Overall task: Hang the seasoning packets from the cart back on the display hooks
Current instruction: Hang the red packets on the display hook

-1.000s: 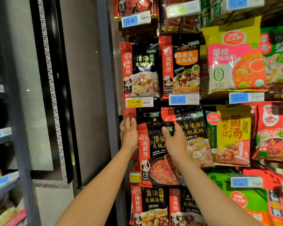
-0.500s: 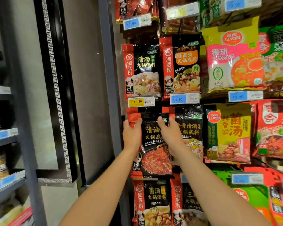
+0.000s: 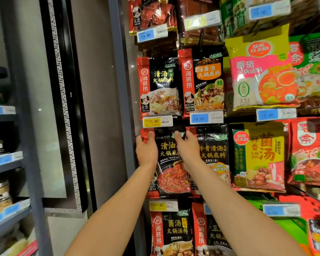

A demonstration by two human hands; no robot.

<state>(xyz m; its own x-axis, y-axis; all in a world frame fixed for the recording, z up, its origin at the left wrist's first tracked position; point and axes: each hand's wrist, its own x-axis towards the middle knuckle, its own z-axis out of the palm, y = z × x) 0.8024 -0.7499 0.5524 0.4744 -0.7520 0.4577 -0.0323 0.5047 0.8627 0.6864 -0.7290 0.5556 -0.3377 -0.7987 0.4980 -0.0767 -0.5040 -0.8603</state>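
Gripping 清油火锅底料 packet (image 3: 171, 163) top corners, left hand (image 3: 146, 149) and right hand (image 3: 187, 150) fingers pinching, below 11.80 tag (image 3: 157, 121).

Glossy plastic seasoning packet (image 3: 171, 163), paper price tag (image 3: 157, 121), matt grey metal upright (image 3: 118, 89).

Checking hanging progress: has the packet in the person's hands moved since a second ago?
Yes. The packet rose toward the yellow 11.80 price tag; its top now reaches just below it.

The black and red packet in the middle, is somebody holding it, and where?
Yes. Both hands hold the black and red packet by its top edge: the left hand pinches the top left corner, the right hand the top right, just under the yellow price tag.
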